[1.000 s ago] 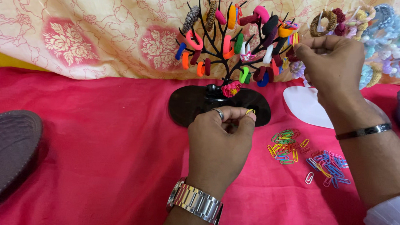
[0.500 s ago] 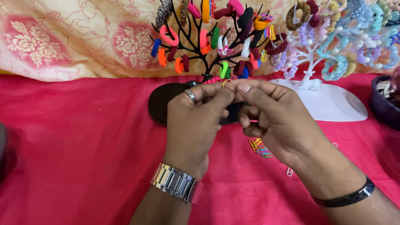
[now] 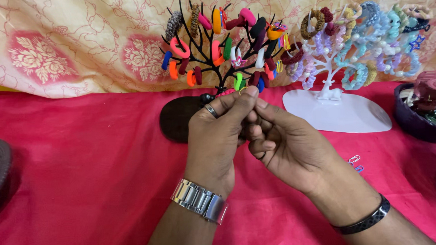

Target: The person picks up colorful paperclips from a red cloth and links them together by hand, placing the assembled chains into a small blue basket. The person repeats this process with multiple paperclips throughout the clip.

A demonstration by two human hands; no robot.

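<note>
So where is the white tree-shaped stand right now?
In the head view, the white tree stand sits upper right on the red cloth, right beside the black tree stand and left of a dark bowl, beyond the right hand.

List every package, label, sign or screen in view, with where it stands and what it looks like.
None in view: no package, label, sign or screen.
What stands there instead: a black tree stand hung with coloured hair ties behind the left hand and right hand; a white tree stand to its right; a dark bowl of clips at the right edge.
</note>
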